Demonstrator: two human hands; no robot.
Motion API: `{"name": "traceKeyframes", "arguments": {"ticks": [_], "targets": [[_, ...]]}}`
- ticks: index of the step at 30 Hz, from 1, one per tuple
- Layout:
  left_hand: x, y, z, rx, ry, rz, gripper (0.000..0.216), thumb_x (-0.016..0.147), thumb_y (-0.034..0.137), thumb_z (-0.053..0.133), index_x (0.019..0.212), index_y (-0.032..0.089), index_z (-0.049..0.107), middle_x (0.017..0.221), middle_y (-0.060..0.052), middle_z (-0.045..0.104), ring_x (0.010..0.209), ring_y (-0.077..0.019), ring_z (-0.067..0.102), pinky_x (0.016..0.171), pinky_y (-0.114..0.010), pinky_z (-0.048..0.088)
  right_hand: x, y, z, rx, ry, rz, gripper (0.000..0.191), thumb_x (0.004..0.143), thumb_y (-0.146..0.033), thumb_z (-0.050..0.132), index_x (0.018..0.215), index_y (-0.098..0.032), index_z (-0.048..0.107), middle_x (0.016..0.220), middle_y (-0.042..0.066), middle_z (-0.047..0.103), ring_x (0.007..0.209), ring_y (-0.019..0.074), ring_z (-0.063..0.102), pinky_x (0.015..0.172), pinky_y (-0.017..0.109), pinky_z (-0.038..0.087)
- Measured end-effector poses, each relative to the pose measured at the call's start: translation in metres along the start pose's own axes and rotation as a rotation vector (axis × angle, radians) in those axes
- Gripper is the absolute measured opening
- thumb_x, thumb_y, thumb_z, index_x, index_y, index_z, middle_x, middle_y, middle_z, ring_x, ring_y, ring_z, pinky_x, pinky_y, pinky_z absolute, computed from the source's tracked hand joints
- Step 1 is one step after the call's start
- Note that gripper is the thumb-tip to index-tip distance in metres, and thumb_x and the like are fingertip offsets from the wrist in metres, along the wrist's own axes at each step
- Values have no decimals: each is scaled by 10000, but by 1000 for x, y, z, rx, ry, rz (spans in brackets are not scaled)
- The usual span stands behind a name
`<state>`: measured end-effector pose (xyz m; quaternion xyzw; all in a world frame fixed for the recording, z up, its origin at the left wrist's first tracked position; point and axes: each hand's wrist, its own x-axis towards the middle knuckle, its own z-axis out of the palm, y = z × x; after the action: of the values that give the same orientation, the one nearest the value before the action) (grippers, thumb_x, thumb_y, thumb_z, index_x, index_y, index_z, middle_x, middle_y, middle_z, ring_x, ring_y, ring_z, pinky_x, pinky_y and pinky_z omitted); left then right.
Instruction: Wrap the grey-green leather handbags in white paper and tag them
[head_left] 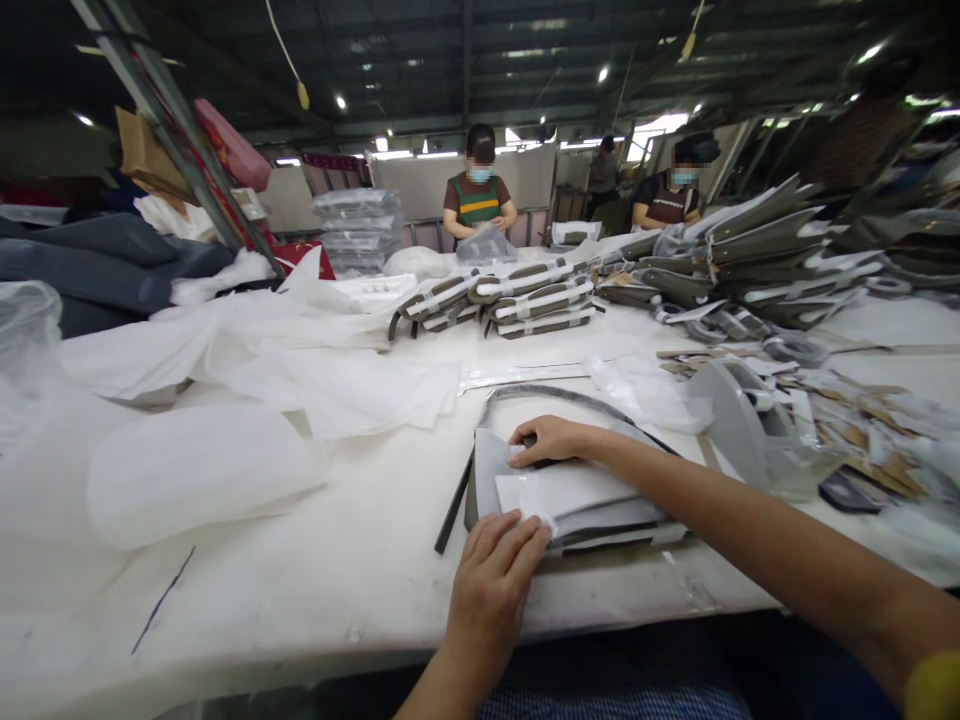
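A dark grey-brown handbag (470,500), partly covered by pale wrapping sheets, lies on the white table in front of me. Its handle (559,391), wrapped in clear film, arches behind it, and a dark strap end (453,508) sticks out to the left. My left hand (496,572) rests with outstretched fingers on the bag's near left corner. Over the upper left of the wrapping, my right hand (553,440) has its fingers curled toward the thumb beside a shiny clear patch. What lies in that pinch is hidden. A folded white sheet (574,490) lies between the hands.
A grey tape dispenser (739,420) stands right of the bag, near scattered paper scraps (870,420). White sheets (330,385) spread across the left. Stacked wrapped bags (536,297) lie at the back, with more piled right. Masked co-workers (480,195) stand across the table.
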<state>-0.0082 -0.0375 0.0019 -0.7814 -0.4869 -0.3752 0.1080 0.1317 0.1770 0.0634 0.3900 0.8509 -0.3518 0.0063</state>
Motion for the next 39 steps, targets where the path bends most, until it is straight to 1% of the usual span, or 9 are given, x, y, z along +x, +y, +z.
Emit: {"name": "traceKeyframes", "arguments": {"ticks": [5, 9, 13, 17, 21, 25, 29, 35, 39], "targets": [[0, -1, 2, 34, -8, 23, 388, 946, 120, 500, 1306, 229, 597, 1222, -36, 703, 1161, -241, 618, 994, -438, 543, 17, 2, 4, 75, 94, 85, 360, 800, -487, 668, 948, -184, 794, 942, 53, 777, 845, 203, 669, 745, 258, 500], [1, 2, -3, 10, -26, 28, 421, 933, 102, 515, 1327, 235, 577, 1251, -31, 690, 1198, -242, 600, 1038, -457, 515, 15, -1, 4, 25, 178, 77, 362, 896, -430, 554, 947, -167, 798, 952, 69, 783, 889, 220, 679, 808, 276, 501], [2, 1, -22, -166, -99, -23, 392, 923, 167, 573, 1305, 255, 580, 1297, -39, 661, 1252, -235, 566, 1091, -486, 470, -21, 2, -10, -84, 242, 15, 345, 905, -419, 538, 1040, -205, 773, 1132, 50, 750, 1067, 248, 655, 962, 307, 466], [0, -17, -35, -267, 14, -348, 330, 949, 282, 572, 1277, 250, 591, 1346, -78, 620, 1264, -229, 565, 1082, -477, 477, -91, 28, -29, -235, 410, 130, 508, 911, -500, 492, 1274, -181, 650, 1378, 127, 605, 1301, 337, 511, 1095, 453, 375], [5, -38, -26, -400, -23, -673, 437, 982, 417, 493, 1358, 200, 545, 1429, -119, 553, 1341, -271, 497, 1105, -514, 430, -150, 69, -28, -328, 463, 442, 666, 918, -621, 386, 1362, -161, 571, 1271, 179, 664, 1123, 391, 633, 947, 519, 487], [21, -41, -13, -639, -61, -872, 557, 918, 450, 604, 1410, 209, 504, 1483, -89, 498, 1395, -280, 423, 1188, -478, 304, -168, 93, -11, -178, 477, 513, 724, 885, -699, 380, 1374, -199, 569, 1198, 163, 708, 1050, 385, 678, 891, 497, 534], [31, -32, -17, -739, -2, -912, 647, 863, 396, 686, 1438, 196, 469, 1509, -96, 467, 1404, -275, 411, 1185, -408, 323, -172, 84, -5, -4, 618, 453, 727, 824, -652, 538, 1427, -248, 512, 1322, 118, 649, 1145, 370, 642, 946, 467, 529], [41, 2, -50, -693, 314, -675, 750, 854, 416, 696, 1504, 329, 331, 1594, -42, 332, 1458, -275, 309, 1165, -369, 345, -171, 61, -10, 292, 965, 160, 855, 845, -625, 581, 1560, -295, 247, 1263, 72, 680, 1113, 324, 659, 1007, 483, 497], [36, 9, -68, -740, 483, -830, 625, 925, 502, 551, 1490, 313, 361, 1555, -51, 396, 1390, -301, 422, 1112, -426, 421, -157, 62, -2, 539, 966, -38, 723, 904, -673, 467, 1492, -255, 416, 1404, 46, 593, 1315, 300, 520, 1119, 467, 407]]}}
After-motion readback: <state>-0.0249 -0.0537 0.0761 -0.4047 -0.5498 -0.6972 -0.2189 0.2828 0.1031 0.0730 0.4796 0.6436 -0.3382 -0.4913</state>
